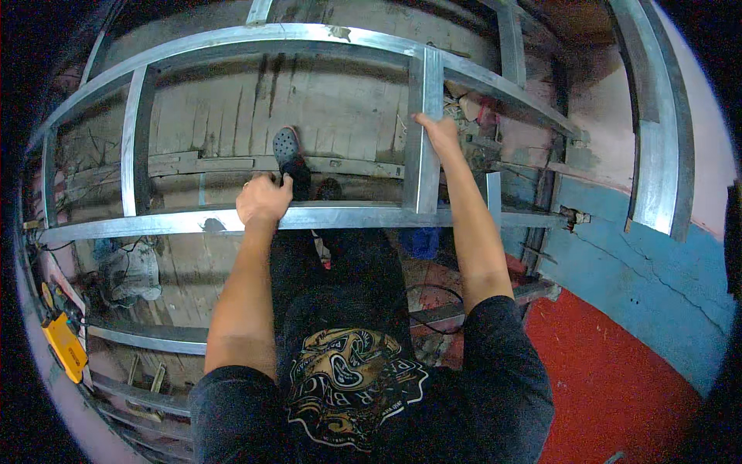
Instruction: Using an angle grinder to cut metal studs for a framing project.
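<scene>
My left hand (264,199) is wrapped over the long silver metal beam (348,218) that runs across in front of my body. Its fingertips are hidden behind the beam. Up and to the right, my right hand (439,138) grips a short metal crosspiece (425,174), thumb on the face towards me and the other fingers mostly out of sight. This crosspiece spans from the near beam to a far metal beam (255,34). Another crosspiece (134,143) joins the two beams on the left.
Below the frame lie worn planks (209,116), where my foot in a grey clog (286,142) shows. A yellow device (65,346) with cables hangs at lower left, near a clear plastic bag (133,272). A cracked blue wall (618,240) and more metal beams (663,170) stand right.
</scene>
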The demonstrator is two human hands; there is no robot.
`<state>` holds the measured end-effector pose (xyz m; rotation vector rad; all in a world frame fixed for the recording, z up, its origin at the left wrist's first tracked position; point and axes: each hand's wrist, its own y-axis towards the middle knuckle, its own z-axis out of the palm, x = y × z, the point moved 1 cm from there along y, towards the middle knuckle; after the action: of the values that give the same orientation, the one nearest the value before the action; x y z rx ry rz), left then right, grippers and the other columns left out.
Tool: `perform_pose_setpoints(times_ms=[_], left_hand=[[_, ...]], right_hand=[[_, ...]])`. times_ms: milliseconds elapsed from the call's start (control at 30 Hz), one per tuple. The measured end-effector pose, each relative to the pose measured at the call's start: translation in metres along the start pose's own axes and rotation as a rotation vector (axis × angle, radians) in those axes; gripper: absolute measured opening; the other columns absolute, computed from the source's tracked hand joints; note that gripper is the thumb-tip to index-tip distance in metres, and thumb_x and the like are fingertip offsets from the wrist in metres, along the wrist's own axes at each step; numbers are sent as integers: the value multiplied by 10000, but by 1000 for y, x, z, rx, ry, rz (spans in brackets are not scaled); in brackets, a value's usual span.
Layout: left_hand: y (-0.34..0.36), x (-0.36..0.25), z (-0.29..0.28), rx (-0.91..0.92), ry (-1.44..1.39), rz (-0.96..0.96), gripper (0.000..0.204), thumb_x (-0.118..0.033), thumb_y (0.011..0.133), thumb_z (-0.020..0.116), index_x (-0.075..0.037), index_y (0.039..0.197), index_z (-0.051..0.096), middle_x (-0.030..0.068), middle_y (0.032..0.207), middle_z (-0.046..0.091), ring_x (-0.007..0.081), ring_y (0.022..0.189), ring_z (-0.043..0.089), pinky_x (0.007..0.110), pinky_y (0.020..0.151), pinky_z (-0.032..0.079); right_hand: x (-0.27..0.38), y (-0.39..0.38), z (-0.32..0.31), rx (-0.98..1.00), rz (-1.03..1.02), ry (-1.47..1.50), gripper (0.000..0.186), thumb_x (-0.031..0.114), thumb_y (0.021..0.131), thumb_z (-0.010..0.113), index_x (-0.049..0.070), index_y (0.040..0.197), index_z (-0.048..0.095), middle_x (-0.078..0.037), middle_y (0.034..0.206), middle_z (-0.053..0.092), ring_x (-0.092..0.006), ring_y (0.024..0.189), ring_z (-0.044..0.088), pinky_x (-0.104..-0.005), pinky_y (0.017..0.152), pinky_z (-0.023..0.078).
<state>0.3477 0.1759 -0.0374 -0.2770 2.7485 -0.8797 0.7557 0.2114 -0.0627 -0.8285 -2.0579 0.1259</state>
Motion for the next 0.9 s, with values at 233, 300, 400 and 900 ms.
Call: perform_pose_setpoints(times_ms=[233, 300, 400, 900], left_hand=[[3, 3, 4, -14, -8, 1, 555, -570, 974, 602, -96, 1166, 817, 217, 1166, 792, 388, 1140, 753, 493, 1016, 581], [4, 5, 4, 10, 20, -19, 558, -573, 974, 598, -99, 1169, 818, 219, 1168, 791, 388, 1140, 753, 491, 1016, 582], [3, 7, 4, 9, 36, -3, 579, -586, 973, 587, -99, 1192, 812, 216, 1188, 787, 392, 1153, 746, 487, 1016, 579], [-4, 1, 4, -3, -10, 7, 562, -587, 972, 601, -96, 1138, 819, 199, 1186, 790, 374, 1151, 747, 474, 1010, 575]], right_hand=[[2, -3, 2, -55, -15, -49, 500, 420, 776, 893, -25, 995, 829, -163, 901, 810, -268, 798, 775, -417, 764, 597], [3, -4, 3, -30, -103, -14, 530, 433, 792, 877, -27, 1049, 817, -161, 954, 807, -260, 864, 771, -409, 803, 582], [3, -5, 7, -27, -135, -64, 519, 426, 812, 869, -16, 1079, 818, -155, 956, 812, -260, 852, 776, -417, 807, 593], [6, -3, -1, -62, -147, -132, 459, 425, 827, 861, 20, 1037, 812, -124, 900, 811, -259, 823, 777, -430, 795, 593]])
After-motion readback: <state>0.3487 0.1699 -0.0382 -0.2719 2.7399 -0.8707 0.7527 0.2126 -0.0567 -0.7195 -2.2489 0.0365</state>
